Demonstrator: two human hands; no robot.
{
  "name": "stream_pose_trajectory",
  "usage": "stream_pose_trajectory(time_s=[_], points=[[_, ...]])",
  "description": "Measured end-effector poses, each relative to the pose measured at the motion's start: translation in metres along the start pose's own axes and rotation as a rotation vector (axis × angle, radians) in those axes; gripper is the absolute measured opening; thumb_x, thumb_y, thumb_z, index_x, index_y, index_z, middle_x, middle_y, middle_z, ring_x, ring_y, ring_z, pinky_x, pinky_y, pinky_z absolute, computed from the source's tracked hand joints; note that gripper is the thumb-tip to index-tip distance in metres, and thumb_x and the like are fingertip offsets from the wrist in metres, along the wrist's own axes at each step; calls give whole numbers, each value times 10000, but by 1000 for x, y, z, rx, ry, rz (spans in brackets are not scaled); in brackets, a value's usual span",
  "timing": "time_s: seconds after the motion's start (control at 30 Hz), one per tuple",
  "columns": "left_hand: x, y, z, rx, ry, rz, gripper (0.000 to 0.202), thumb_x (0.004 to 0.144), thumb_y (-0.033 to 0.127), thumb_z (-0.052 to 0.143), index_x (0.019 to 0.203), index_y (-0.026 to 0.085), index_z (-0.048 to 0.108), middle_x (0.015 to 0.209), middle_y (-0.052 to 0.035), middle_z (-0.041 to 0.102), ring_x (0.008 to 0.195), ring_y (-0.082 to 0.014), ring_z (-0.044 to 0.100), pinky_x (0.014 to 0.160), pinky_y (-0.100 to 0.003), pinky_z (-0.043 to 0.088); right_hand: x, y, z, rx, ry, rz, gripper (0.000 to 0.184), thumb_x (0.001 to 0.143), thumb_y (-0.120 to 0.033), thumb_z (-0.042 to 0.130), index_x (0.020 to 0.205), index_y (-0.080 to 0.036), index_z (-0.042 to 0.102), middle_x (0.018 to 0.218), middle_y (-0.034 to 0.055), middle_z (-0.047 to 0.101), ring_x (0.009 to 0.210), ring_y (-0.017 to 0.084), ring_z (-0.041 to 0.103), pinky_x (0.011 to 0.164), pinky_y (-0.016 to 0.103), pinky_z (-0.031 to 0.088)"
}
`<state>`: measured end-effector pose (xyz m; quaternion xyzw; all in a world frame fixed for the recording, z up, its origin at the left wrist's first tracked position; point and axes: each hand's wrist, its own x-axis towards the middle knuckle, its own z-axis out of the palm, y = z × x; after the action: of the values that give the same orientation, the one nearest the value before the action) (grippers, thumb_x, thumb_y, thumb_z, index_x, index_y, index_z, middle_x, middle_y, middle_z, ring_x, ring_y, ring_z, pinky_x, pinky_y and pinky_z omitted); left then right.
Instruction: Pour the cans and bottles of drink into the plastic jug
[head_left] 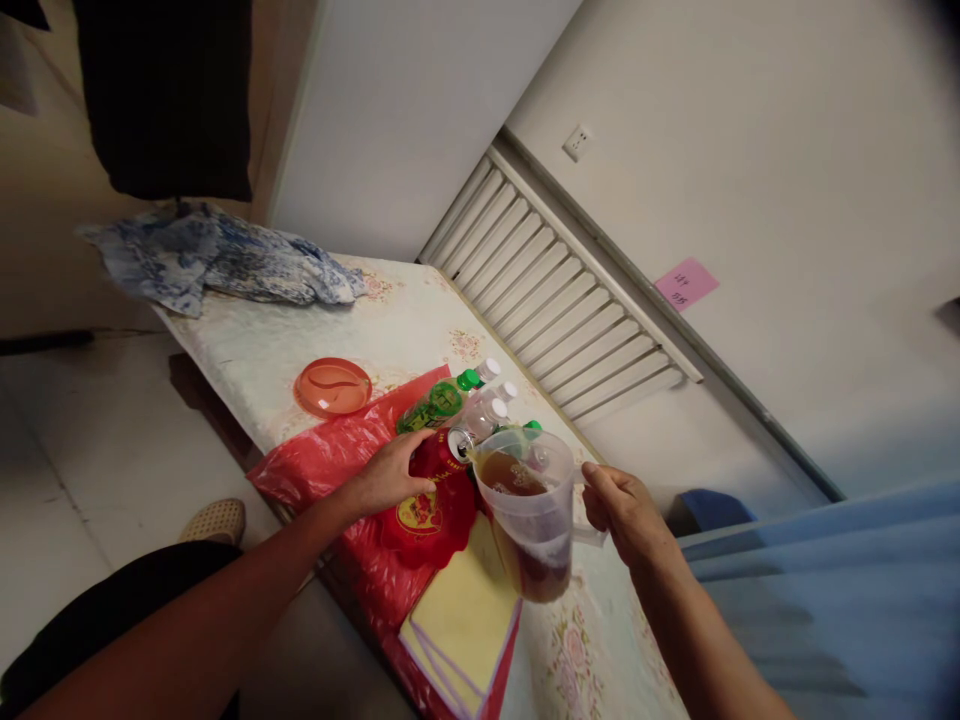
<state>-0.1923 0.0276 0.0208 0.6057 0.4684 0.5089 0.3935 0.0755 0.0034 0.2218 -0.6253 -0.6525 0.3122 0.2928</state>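
Note:
My left hand [397, 472] is wrapped round a red drink can [433, 456], its opened top tilted toward the pitcher's rim. By its handle, my right hand [621, 510] grips a clear plastic pitcher [534, 535] holding brown liquid with some bubbles on top. Can and pitcher meet at the rim; I cannot tell which way the liquid runs there. Below the can lies a red scalloped dish [431, 535] with a yellow design. A folded yellow cloth [465, 615] with a purple edge is beneath the pitcher. Behind the can stand a green-capped bottle [435, 402] and several white-capped bottles [491, 410].
A red plastic bag [300, 470] is spread on the flowered tablecloth [405, 310]. An orange divided plate [334, 388] and a crumpled blue-white cloth [247, 260] lie farther left. A white radiator [555, 290] runs along the wall; a blue curtain [840, 600] hangs at right.

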Motion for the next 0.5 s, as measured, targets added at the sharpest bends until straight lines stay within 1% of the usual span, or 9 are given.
stream_pose_trajectory(time_s=[0.5], points=[[1, -1, 0, -14, 15, 23, 763, 589, 209, 734, 1324, 189, 531, 1359, -129, 594, 1268, -316, 542, 1096, -465, 405, 1, 1, 0, -3, 1, -6, 577, 766, -667, 611, 472, -230, 375, 376, -60, 344, 382, 77, 266, 402, 245, 230]])
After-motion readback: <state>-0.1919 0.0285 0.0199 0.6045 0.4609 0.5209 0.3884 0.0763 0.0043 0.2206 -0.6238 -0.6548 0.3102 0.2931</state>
